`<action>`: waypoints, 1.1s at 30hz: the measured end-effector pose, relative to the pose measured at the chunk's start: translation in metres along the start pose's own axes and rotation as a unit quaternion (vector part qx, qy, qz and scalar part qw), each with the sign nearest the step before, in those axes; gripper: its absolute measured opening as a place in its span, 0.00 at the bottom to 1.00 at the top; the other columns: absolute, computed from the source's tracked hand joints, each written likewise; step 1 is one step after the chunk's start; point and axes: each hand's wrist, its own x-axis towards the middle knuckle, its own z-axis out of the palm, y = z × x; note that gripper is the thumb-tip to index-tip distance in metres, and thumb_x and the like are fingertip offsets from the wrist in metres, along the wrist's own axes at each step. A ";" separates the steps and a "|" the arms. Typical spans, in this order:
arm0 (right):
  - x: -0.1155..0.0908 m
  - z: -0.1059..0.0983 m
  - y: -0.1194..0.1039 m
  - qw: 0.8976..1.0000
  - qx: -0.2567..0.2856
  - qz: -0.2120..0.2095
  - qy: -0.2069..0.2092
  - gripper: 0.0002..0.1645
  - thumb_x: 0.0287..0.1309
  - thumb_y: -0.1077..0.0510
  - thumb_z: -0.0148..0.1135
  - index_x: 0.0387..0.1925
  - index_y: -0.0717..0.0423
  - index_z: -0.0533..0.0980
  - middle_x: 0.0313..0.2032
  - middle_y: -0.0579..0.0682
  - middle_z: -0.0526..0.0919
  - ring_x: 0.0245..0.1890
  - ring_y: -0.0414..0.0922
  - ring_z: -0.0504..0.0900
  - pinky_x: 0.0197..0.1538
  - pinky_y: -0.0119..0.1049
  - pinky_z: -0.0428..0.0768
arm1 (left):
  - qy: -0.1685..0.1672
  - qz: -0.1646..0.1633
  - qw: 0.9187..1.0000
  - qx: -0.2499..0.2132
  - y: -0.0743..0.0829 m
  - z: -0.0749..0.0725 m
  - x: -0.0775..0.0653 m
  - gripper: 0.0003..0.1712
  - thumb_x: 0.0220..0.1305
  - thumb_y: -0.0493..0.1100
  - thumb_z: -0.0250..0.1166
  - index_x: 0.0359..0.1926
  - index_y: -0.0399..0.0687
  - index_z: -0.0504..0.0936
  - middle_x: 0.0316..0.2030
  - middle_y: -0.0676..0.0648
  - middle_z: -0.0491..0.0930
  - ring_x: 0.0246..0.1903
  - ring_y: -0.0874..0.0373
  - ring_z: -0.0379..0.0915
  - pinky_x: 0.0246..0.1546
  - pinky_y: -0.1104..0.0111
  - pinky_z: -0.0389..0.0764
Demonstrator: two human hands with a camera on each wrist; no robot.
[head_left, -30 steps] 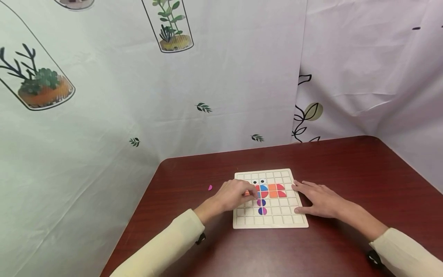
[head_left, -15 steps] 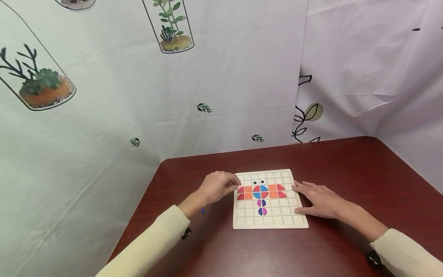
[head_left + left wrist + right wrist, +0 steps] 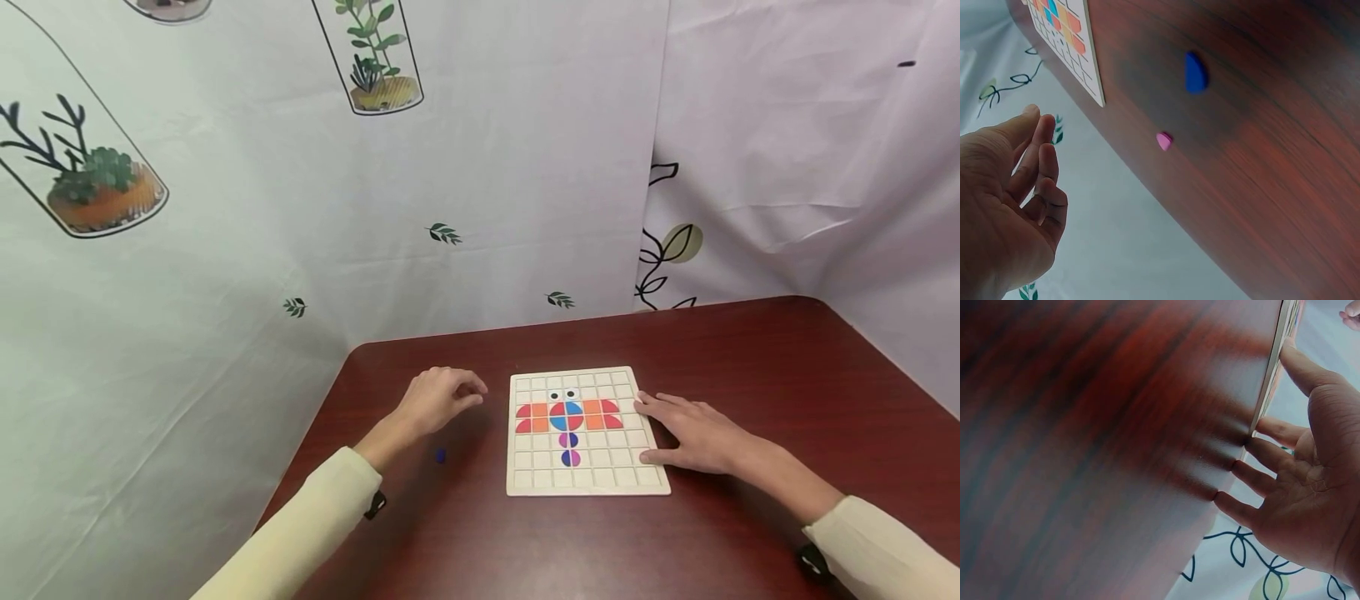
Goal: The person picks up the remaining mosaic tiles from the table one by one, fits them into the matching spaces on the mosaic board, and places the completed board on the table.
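Observation:
A white gridded board (image 3: pixel 615 478) lies on the table, with flat coloured pieces set in its cells. A red and blue circle (image 3: pixel 566 416) sits at the centre, flanked by orange squares and red quarter rounds. Two eye pieces are above it, and pink and blue half circles below. My left hand (image 3: pixel 438 402) hovers left of the board, fingers loosely bent and holding nothing. A blue half-round piece (image 3: pixel 1195 73) and a pink piece (image 3: pixel 1164 140) lie loose on the table near it; the head view hides the pink one. My right hand (image 3: pixel 693 435) rests its outstretched fingers along the board's right edge.
The dark red wooden table (image 3: pixel 480 542) reaches back to a pale fabric backdrop (image 3: pixel 487 167) printed with plants. The table's left edge runs beneath my left sleeve (image 3: pixel 300 525).
My left hand has moved from over the board out to its left side, uncovering the left-hand pieces. The loose blue piece has come into sight. My right hand has stayed in place.

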 end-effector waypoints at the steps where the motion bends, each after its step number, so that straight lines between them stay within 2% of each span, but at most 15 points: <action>1: 0.000 0.000 0.000 1.000 0.000 0.000 0.000 0.55 0.55 0.29 0.75 0.72 0.62 0.73 0.73 0.65 0.71 0.71 0.69 0.68 0.62 0.70 0.71 | 0.000 -0.003 1.000 0.000 -0.002 -0.001 -0.002 0.07 0.67 0.45 0.77 0.45 0.57 0.92 0.36 0.61 0.89 0.34 0.66 0.83 0.34 0.64 0.80; 9: -0.001 -0.001 0.000 1.000 0.002 0.002 -0.001 0.55 0.55 0.29 0.75 0.72 0.62 0.73 0.73 0.65 0.72 0.71 0.69 0.68 0.63 0.70 0.70 | -0.003 -0.027 1.000 0.002 -0.017 -0.002 -0.010 0.08 0.66 0.44 0.77 0.45 0.55 0.92 0.30 0.62 0.87 0.28 0.70 0.80 0.31 0.64 0.79; 17: -0.001 0.000 0.000 1.000 0.001 0.000 0.001 0.55 0.55 0.30 0.75 0.72 0.62 0.73 0.73 0.65 0.72 0.71 0.69 0.68 0.62 0.71 0.70 | -0.010 -0.042 0.999 0.003 -0.030 0.003 -0.012 0.10 0.65 0.43 0.78 0.47 0.53 0.92 0.33 0.60 0.89 0.35 0.64 0.86 0.34 0.61 0.81; 24: 0.000 0.001 0.001 1.000 0.001 0.001 -0.001 0.56 0.55 0.29 0.75 0.72 0.62 0.73 0.73 0.64 0.72 0.71 0.69 0.68 0.62 0.70 0.71 | -0.018 -0.061 0.998 0.008 -0.040 0.011 -0.011 0.09 0.65 0.44 0.78 0.46 0.56 0.92 0.34 0.61 0.89 0.38 0.62 0.86 0.40 0.55 0.83; 33: 0.000 0.001 0.001 1.000 0.002 -0.001 0.001 0.55 0.56 0.29 0.75 0.72 0.62 0.73 0.73 0.64 0.72 0.71 0.69 0.68 0.62 0.70 0.71 | -0.018 -0.075 0.997 0.021 -0.051 0.024 -0.011 0.07 0.66 0.47 0.77 0.44 0.60 0.92 0.36 0.62 0.87 0.38 0.63 0.84 0.39 0.56 0.82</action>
